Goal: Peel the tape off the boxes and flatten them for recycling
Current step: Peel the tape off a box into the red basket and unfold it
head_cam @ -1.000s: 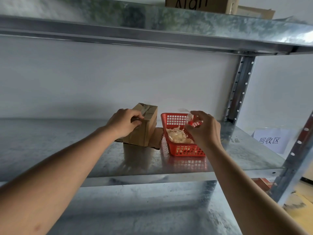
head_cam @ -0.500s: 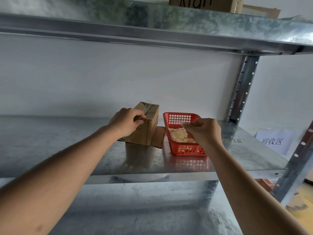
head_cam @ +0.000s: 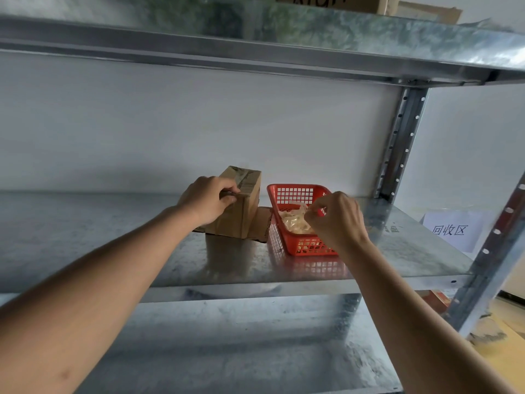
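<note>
A small brown cardboard box (head_cam: pixel 241 206) stands upright on flattened cardboard (head_cam: pixel 261 223) on the metal shelf (head_cam: pixel 113 237). My left hand (head_cam: pixel 208 201) grips the box's upper left edge with curled fingers. To its right sits a red plastic basket (head_cam: pixel 301 245) holding crumpled clear tape (head_cam: pixel 292 223). My right hand (head_cam: pixel 338 220) hovers over the basket with fingertips pinched together at the tape pile; whether a strip is still between them is unclear.
A steel upright post (head_cam: pixel 400 143) rises behind the basket. A white paper label (head_cam: pixel 451 230) with printed characters hangs at the right. Another cardboard box (head_cam: pixel 329 2) sits on the upper shelf. A lower shelf (head_cam: pixel 227 351) lies beneath.
My right hand came down from above the basket's rim to the tape pile inside it. The left hand kept its grip on the box.
</note>
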The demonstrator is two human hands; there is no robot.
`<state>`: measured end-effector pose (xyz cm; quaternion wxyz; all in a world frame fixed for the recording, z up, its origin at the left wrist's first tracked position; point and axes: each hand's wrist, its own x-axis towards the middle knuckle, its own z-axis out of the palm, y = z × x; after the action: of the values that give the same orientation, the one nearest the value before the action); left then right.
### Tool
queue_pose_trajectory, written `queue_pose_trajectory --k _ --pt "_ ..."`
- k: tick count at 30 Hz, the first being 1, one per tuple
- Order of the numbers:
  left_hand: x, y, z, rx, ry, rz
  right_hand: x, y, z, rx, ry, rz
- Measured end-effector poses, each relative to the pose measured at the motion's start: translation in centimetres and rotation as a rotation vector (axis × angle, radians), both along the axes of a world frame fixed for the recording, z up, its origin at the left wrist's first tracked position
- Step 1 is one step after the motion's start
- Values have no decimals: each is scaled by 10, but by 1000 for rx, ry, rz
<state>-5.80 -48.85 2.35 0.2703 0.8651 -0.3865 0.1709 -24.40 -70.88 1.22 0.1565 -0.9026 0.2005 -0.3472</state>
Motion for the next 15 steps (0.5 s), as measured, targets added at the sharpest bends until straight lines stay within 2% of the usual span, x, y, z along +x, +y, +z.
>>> queue_pose_trajectory --k 5,12,15 --pt "-5 2 0 14 -7 13 0 1 1 -96 -9 37" --pt "-9 5 2 24 -4 32 -8 2 1 102 -148 6" --pt "-10 6 1 22 -7 33 -10 -1 0 96 -130 17"
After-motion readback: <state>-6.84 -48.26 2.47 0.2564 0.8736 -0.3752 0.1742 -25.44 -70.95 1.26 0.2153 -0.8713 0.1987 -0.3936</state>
